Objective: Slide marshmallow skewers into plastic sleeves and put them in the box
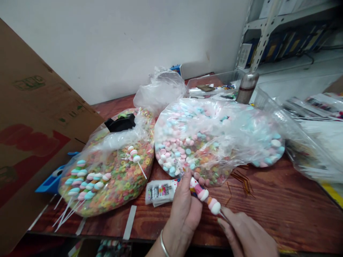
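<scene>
My right hand (245,230) pinches the stick of a candy skewer (213,206), threaded with pink and white marshmallows and small orange pieces. The skewer's upper end is at a printed plastic wrapper (192,184), partly inside it as far as I can see. My left hand (184,210), a bracelet on its wrist, grips that wrapper with the thumb on top. Beside the left hand lies a stack of flat printed wrappers (160,192). Just beyond is a large clear bag of pastel marshmallows (177,150).
Several finished skewers (88,182) rest on a bag of coloured ring candy (128,171) at left. A black tape dispenser (120,124) sits on it. A cardboard box (40,117) flanks the left; bent wires (243,182) and a plastic tray (302,164) lie right.
</scene>
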The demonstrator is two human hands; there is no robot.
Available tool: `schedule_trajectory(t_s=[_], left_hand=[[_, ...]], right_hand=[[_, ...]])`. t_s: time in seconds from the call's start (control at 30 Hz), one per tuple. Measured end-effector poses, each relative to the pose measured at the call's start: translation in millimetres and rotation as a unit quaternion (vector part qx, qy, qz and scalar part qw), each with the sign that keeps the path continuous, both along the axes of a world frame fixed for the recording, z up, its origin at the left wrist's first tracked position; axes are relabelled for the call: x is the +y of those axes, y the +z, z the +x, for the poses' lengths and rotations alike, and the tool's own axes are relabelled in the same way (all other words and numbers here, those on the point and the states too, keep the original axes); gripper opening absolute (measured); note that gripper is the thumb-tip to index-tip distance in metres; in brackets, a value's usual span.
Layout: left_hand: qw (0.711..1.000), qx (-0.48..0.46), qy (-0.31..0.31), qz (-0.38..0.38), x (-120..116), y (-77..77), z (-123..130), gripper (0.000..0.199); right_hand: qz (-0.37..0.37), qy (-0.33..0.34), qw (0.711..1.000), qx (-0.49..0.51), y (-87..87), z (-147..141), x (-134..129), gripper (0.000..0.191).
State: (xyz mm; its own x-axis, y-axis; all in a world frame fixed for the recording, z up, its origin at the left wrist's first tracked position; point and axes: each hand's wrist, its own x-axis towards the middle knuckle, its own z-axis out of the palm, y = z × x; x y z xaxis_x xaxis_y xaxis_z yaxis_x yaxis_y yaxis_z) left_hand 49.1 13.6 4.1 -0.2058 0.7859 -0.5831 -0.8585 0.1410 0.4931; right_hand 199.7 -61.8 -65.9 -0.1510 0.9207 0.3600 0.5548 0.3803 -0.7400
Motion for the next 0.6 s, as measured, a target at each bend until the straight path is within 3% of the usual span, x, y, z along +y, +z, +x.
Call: schedule_trajectory(t_s=[0.07,0.13,0.17,0.2,0.23,0.27,0.33,0.37,0.43,0.5,0.53,0.6], left_hand=[[1.0,0.003,-0.005,0.007,0.1,1.9,-0.4,0.016],[1.0,0.003,-0.017,0.016,-0.1,3.3,-0.3,0.017],[1.0,0.004,-0.019,0.019,-0.2,3.7,-0.1,0.017],[1.0,0.005,-0.019,0.018,-0.2,3.6,0.0,0.017],[1.0,0.006,-0.016,0.015,-0.1,3.3,-0.1,0.017],[1.0,0.007,-0.011,0.01,0.2,2.7,-0.4,0.017],[1.0,0.007,-0.007,0.004,1.0,1.1,-1.5,0.015],[1.0,0.006,-0.008,0.004,1.5,0.3,-2.2,0.015],[1.0,0.001,-0.012,0.008,2.0,-1.0,-3.4,0.013],[1.0,-0.003,-0.017,0.011,1.9,-1.9,-3.6,0.013],[1.0,-0.005,-0.02,0.014,1.6,-2.1,-3.4,0.013],[0.999,-0.007,-0.024,0.021,0.8,-2.2,-2.6,0.014]], right_hand=[[-0.202,0.027,0.97,0.132,0.8,-4.0,1.5,0.035],[-0.391,0.082,0.883,0.244,1.2,-5.7,4.8,0.049],[-0.447,0.104,0.844,0.277,1.2,-5.6,6.6,0.052],[-0.465,0.118,0.828,0.291,1.1,-5.0,8.3,0.053],[-0.446,0.119,0.84,0.285,0.9,-3.9,9.6,0.051],[-0.396,0.108,0.875,0.256,0.5,-2.5,10.5,0.046],[-0.222,0.079,0.962,0.14,-0.9,0.9,11.0,0.033],[-0.116,0.069,0.988,0.069,-1.8,2.7,10.8,0.024],[0.066,0.057,0.995,-0.055,-3.8,5.4,10.2,0.014],[0.161,0.041,0.978,-0.126,-4.7,6.2,10.0,0.018],[0.171,0.034,0.976,-0.132,-4.3,5.8,10.0,0.02],[0.102,0.049,0.99,-0.084,-1.4,3.2,10.4,0.018]])
